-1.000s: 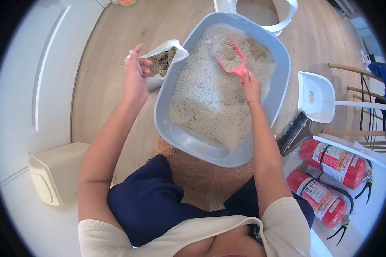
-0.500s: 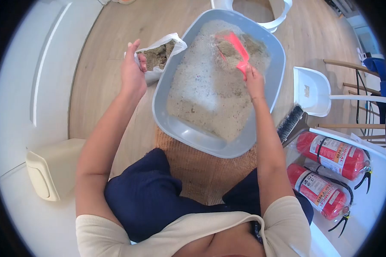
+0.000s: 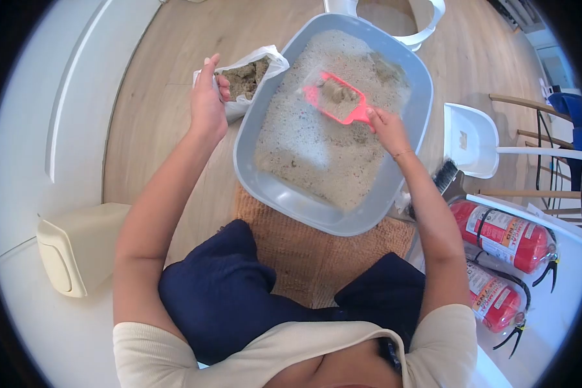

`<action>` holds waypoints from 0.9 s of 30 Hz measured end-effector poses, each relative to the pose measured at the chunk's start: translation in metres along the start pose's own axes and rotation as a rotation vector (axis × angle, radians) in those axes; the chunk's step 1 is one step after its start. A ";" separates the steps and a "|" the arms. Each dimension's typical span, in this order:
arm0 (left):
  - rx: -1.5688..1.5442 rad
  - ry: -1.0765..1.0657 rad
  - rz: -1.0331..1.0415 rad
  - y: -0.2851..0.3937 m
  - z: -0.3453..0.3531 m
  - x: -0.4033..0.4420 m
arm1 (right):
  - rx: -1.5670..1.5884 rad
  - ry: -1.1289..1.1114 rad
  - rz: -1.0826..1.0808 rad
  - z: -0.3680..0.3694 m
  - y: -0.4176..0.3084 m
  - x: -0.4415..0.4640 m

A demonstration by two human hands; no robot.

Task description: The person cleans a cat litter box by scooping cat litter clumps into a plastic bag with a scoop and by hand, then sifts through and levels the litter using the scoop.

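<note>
Head view: right fingers [image 3: 377, 118] tight around pink scoop [image 3: 355, 116], left fingers [image 3: 223, 87] half-curled over white bag [image 3: 239, 104].

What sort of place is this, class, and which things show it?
Probably a room in a home: the grey litter tray, the woven mat by it and the wood-look floor suggest so, though nothing settles it.

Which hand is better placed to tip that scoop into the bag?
Probably the right hand: it grips the pink scoop, loaded with litter, over the tray. The left hand is at the open white bag.
</note>
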State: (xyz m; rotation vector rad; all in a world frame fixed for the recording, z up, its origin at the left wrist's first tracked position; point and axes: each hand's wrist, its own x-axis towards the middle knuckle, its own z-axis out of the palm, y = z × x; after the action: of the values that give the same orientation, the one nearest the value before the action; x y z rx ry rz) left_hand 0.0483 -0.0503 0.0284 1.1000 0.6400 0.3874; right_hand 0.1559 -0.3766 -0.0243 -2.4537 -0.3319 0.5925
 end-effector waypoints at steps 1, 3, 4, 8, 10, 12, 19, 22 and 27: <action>0.009 -0.003 0.005 0.000 0.000 -0.001 | -0.003 -0.002 0.003 -0.003 0.005 0.001; 0.016 0.000 -0.007 0.000 0.000 -0.001 | 0.069 -0.021 -0.015 -0.013 0.007 0.002; 0.022 0.004 -0.013 0.001 0.001 0.000 | 0.065 -0.017 -0.018 -0.016 0.002 -0.003; -0.011 0.008 -0.024 0.001 0.000 -0.002 | 0.114 -0.086 -0.035 -0.021 0.006 -0.009; -0.007 -0.016 0.001 0.002 -0.001 -0.002 | 0.137 -0.055 -0.064 -0.026 -0.006 -0.013; -0.005 -0.021 0.006 0.001 -0.002 -0.001 | -0.005 -0.132 -0.029 -0.027 -0.018 -0.027; 0.029 -0.019 -0.031 0.002 -0.004 0.000 | -0.003 -0.155 -0.076 -0.026 0.000 -0.022; 0.005 0.033 -0.066 0.011 -0.008 0.003 | 0.006 -0.157 -0.046 -0.036 -0.003 -0.023; 0.028 0.038 -0.026 0.008 -0.007 -0.001 | 0.011 -0.185 -0.063 -0.043 -0.011 -0.028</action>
State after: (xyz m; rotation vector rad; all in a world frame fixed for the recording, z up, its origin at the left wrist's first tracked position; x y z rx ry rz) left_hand 0.0432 -0.0432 0.0338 1.1117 0.6949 0.3790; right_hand 0.1515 -0.3987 0.0230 -2.3732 -0.4767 0.7940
